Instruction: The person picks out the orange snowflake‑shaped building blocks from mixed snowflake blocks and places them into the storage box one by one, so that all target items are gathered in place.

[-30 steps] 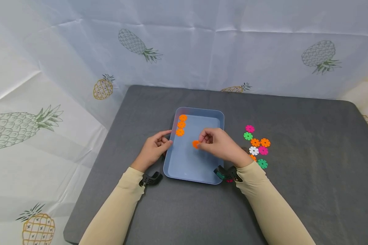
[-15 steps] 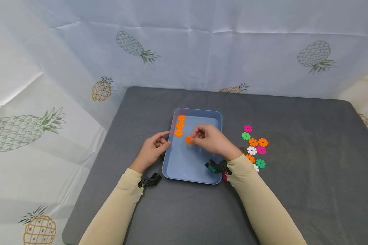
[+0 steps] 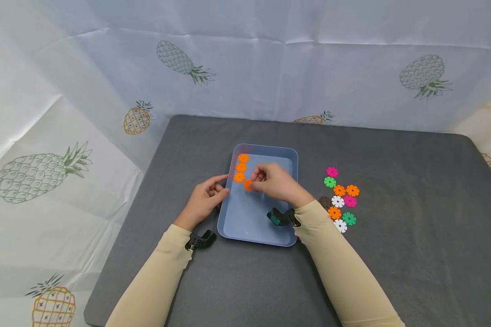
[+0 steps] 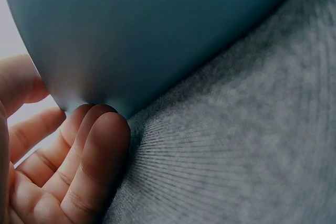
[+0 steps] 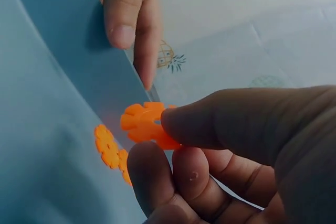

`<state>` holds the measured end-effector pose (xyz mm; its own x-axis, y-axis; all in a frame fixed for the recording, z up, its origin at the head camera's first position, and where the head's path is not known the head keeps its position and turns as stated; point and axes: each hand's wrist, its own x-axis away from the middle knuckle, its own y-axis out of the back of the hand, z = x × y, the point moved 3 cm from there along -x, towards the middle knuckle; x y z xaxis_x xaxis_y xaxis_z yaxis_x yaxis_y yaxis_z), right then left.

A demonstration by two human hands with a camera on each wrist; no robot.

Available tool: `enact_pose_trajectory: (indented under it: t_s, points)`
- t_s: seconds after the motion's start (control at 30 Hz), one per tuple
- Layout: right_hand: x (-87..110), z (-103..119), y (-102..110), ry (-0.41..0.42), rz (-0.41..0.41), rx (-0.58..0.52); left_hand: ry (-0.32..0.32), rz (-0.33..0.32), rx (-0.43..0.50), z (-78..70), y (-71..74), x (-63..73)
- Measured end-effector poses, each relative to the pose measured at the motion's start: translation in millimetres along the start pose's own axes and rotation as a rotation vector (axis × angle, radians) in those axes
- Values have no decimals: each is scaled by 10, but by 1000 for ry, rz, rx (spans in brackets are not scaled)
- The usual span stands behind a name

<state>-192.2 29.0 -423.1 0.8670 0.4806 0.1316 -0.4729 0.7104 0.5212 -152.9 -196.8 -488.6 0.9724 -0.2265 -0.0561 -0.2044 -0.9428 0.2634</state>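
My right hand [image 3: 276,181] is over the blue tray [image 3: 245,231], pinching an orange notched plastic disc [image 5: 139,121] between thumb and fingers. In the head view this disc is beside the lowest of 3 orange discs [image 3: 239,177] lined up along the tray's left side; whether the two touch, I cannot tell. Outside the tray's left edge, my left hand [image 3: 204,197] touches the rim and outer wall with its fingertips. The left wrist view shows those fingertips [image 4: 107,135] against the wall, lightly bent.
Right of the tray, on the dark grey tabletop [image 3: 413,204], lie several loose notched discs, among them a pink disc [image 3: 332,172], a green disc [image 3: 349,219] and a white disc [image 3: 340,225]. My right forearm partly covers this group. A pineapple-print curtain [image 3: 270,81] hangs behind.
My right hand has moved left and slightly away from me, carrying the orange disc toward the row. The left hand keeps its place at the tray's edge.
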Motion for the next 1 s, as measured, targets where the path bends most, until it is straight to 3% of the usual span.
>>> enact_pose_trajectory:
  t_s: [0.6,1.0]
  points:
    - [-269,-38,-143,-28,60,-33,-11,0,17,3,6,2]
    - [-296,-124,-247,-132,39,-130,-7,-2,2,-6,5,-8]
